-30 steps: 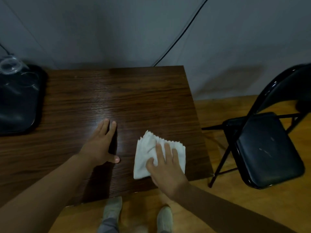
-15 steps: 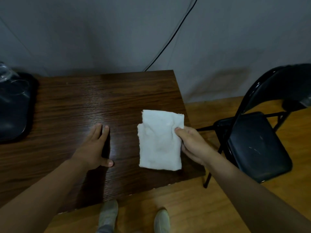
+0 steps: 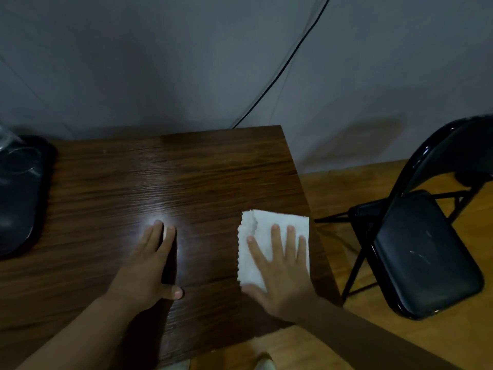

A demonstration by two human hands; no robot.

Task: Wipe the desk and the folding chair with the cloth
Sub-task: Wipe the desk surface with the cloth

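Right hand (image 3: pixel 286 273), fingers spread, pressed flat on the white cloth (image 3: pixel 269 247), which lies folded at the right edge of the table (image 3: pixel 186 182). Left hand (image 3: pixel 149 268), fingers together and thumb out, palm down on the bare wood, well apart from the cloth. Black folding chair (image 3: pixel 421 252) on the wood floor (image 3: pixel 346 193) just right of the table, seat unfolded. Dark bag (image 3: pixel 18 193) on the table's left end. Black cable (image 3: pixel 282 68) runs down the grey wall behind the far edge.
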